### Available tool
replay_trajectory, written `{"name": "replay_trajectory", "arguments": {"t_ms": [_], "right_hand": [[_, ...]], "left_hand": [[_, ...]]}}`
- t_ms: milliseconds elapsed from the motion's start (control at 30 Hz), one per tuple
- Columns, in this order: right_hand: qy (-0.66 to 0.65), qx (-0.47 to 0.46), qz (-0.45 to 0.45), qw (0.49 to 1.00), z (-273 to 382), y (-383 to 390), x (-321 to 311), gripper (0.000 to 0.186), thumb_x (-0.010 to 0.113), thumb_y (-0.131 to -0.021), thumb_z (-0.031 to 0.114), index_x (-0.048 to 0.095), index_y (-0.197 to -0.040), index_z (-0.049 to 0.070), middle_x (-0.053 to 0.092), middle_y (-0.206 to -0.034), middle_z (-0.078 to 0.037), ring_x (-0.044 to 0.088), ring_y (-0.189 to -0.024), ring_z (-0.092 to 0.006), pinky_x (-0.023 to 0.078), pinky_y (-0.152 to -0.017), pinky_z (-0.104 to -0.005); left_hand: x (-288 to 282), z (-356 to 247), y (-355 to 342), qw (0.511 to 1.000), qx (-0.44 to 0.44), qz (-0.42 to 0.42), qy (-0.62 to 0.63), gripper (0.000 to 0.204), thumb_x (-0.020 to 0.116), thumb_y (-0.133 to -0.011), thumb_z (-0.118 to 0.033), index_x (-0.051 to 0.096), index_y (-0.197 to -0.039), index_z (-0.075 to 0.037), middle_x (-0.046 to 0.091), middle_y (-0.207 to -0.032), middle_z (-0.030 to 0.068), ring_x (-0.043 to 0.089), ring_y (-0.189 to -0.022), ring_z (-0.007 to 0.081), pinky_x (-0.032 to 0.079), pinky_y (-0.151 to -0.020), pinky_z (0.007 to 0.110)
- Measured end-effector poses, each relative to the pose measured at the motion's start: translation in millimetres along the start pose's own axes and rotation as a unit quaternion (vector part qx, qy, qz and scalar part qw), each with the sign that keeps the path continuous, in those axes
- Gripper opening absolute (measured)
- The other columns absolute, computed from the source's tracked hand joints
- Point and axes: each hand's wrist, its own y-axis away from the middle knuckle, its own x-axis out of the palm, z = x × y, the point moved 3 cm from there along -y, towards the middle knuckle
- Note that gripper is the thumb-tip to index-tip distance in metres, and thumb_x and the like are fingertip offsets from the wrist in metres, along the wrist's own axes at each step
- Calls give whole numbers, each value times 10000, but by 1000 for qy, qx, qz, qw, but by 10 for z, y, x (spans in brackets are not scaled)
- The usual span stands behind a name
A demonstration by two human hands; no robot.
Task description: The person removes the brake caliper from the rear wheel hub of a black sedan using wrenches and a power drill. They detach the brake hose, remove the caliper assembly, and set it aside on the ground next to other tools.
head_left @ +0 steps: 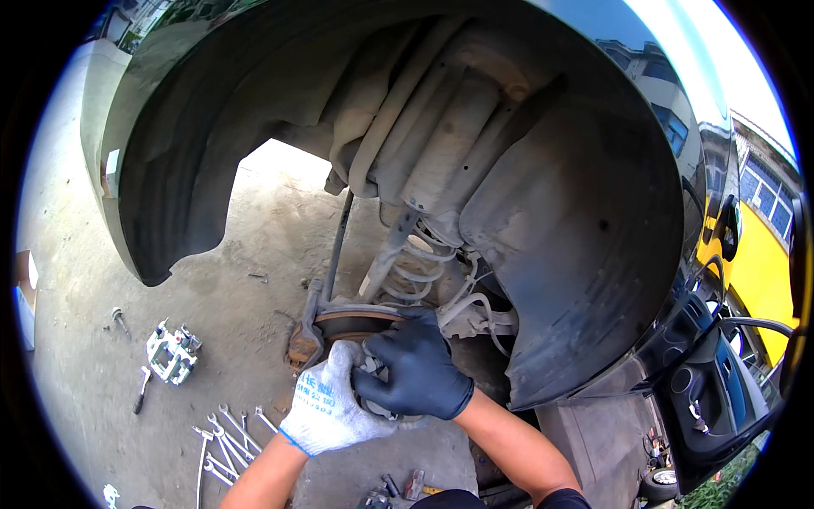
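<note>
My left hand (332, 402), in a white knit glove with blue print, is closed beside the hub area, its thumb pointing up. Against it works my right hand (417, 366) in a black glove, fingers curled. Between the two sits a small grey metal part (374, 368), mostly covered by the gloves, so its kind is hidden. Just behind the hands is the brake disc (349, 326) with its rusty rim. A rusty bracket (303, 344) stands at the disc's left side. Above rise the coil spring (417, 276) and the shock absorber (392, 248).
The dark wheel arch (585, 220) curves over the work. On the concrete at left lie a silver brake caliper (173, 351), a ratchet (142, 392) and several wrenches (227, 443). More tools, among them a hammer (415, 484), lie near my body. An open car door (704, 382) stands at right.
</note>
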Motion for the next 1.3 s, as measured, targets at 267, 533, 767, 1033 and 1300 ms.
{"name": "replay_trajectory", "arguments": {"t_ms": [267, 533, 767, 1033, 1300], "right_hand": [[-33, -10, 31, 999, 71, -100, -136, 384, 869, -770, 412, 759, -935, 83, 674, -772, -114, 695, -794, -377, 489, -990, -498], [-53, 6, -13, 998, 43, -102, -176, 469, 895, -782, 431, 760, -1051, 71, 715, -917, -134, 709, -895, -380, 494, -995, -520], [-40, -2, -60, 997, 14, -67, -198, 495, 929, -779, 332, 779, -1160, 52, 743, -1101, -163, 692, -1022, -390, 507, -998, -507], [-16, 120, -232, 965, 146, 964, -675, 397, 871, -795, 158, 800, -1171, 50, 782, -1188, -147, 701, -1100, -376, 540, -1045, -492], [19, 538, -165, 827, 772, 4028, -60, 335, 877, -903, 204, 802, -1212, 100, 776, -1174, -152, 703, -1131, -371, 526, -1019, -471]], "left_hand": [[-27, 70, -6, 1000, -7, -6, -1, 1050, 1136, -522, -556, 533, -1203, -32, 719, -1011, 174, 761, -875, 362, 636, -842, 458], [-106, 136, -56, 999, -22, -1, 24, 1019, 1113, -553, -536, 534, -1226, -37, 737, -1010, 183, 772, -893, 398, 641, -857, 474], [-74, 174, -33, 998, -44, -15, 35, 1088, 1158, -527, -451, 522, -1295, -15, 794, -1055, 163, 819, -935, 272, 669, -877, 404], [3, 141, 50, 994, -39, -100, 17, 1193, 1154, -524, -367, 462, -1429, -12, 785, -1186, 208, 806, -1062, 281, 677, -930, 412], [147, 254, 159, 989, -56, -132, -17, 942, 1055, -654, -55, 614, -1483, 25, 785, -1274, 164, 797, -1096, 247, 668, -920, 381]]}}
